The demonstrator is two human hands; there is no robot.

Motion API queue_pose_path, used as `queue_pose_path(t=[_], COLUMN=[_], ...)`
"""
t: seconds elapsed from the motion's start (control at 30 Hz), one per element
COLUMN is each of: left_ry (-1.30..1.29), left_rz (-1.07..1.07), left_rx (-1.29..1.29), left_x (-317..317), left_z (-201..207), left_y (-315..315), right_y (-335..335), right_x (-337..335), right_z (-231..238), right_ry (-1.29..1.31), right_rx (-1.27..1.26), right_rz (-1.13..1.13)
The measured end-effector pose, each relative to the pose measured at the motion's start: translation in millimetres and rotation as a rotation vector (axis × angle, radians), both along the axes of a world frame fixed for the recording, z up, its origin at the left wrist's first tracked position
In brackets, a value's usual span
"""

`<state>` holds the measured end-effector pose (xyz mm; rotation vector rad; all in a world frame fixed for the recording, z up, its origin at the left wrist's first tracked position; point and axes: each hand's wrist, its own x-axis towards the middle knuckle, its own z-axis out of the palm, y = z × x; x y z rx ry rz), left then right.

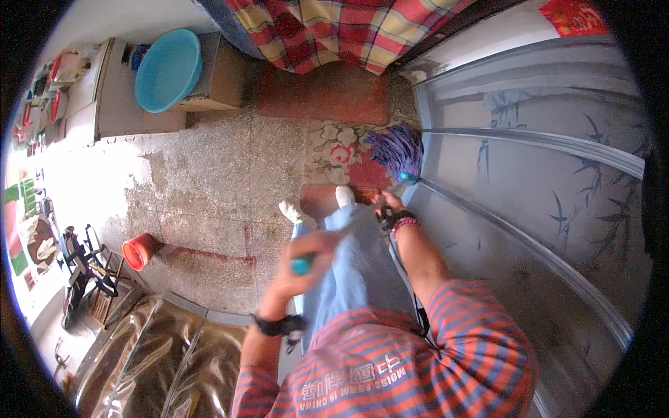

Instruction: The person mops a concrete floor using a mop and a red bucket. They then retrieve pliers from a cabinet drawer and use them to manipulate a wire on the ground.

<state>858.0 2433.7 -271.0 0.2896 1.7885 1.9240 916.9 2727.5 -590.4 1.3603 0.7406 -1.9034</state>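
A mop (397,150) with purple-blue strands rests on the floor to the far right, against the foot of the wardrobe doors. Its handle slants back toward me, ending in a teal grip. My left hand (310,251), somewhat blurred, is closed around that upper end, with the teal tip showing below the fingers. Lower down the handle, close to the teal collar above the strands, my right hand (389,203) is wrapped around it. A dark band sits on my left wrist, and beads and a dark strap on my right one.
Grey sliding doors (502,188) stand close on the right. Red mats (324,94) and a floral mat (338,153) lie ahead. A blue basin (168,71) sits atop a box at far left. An orange-red bucket (139,251) stands on the floor at left, near brown glossy panels (167,348).
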Motion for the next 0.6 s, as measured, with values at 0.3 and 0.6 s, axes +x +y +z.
queue_pose_path(t=[0.3,0.6], left_ry=[0.177,0.313], left_rz=[-0.024,0.382], left_rx=[-0.045,-0.406], left_x=[-12,17], left_z=[42,134], left_y=[-70,-212], right_y=[-119,-404], right_x=[2,-86], right_z=[-49,58], right_ry=[0.221,0.209], right_rx=[-0.126,-0.188], right_rz=[0.087,0.358])
